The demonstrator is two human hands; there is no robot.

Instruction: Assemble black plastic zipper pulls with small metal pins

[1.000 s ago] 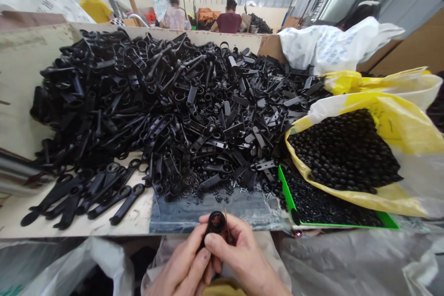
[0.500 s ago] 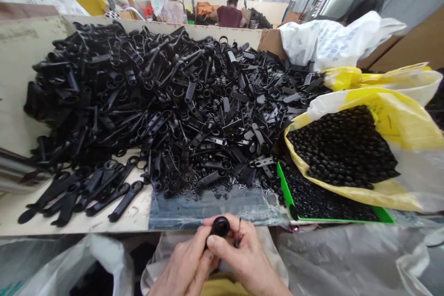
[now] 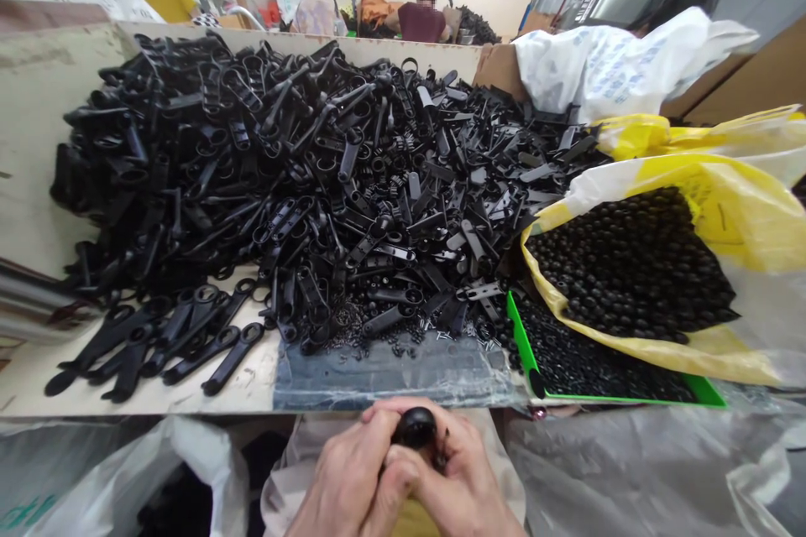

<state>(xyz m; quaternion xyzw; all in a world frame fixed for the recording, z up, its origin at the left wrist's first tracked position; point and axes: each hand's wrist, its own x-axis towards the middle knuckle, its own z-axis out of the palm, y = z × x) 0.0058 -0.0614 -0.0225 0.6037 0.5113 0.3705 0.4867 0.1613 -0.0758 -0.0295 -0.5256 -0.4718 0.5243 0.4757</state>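
Close to my body, below the table's front edge, my left hand (image 3: pixel 349 470) and my right hand (image 3: pixel 457 470) are closed together around one black plastic part (image 3: pixel 416 428). Its rounded dark end shows above the thumbs; the rest is hidden by my fingers. Small dark bits show by the right fingers, too small to name. Ahead lies a grey-blue mat (image 3: pixel 378 377), with tiny metal pins (image 3: pixel 444 334) at its far edge. To the left, several black ring-ended handles (image 3: pixel 232 357) lie loosely on the pale tabletop.
A big heap of black plastic parts (image 3: pixel 252 159) covers the table. At right, a yellow-white sack (image 3: pixel 756 252) of black balls leans over a green tray (image 3: pixel 635 399) of small black pieces. An opened bag (image 3: pixel 214 453) stands lower left. Several people sit beyond the back board.
The part's end has turned: an open ring faced me before, and now a dark rounded surface shows. My right fingers have closed in, and a thin rod no longer stands up there.
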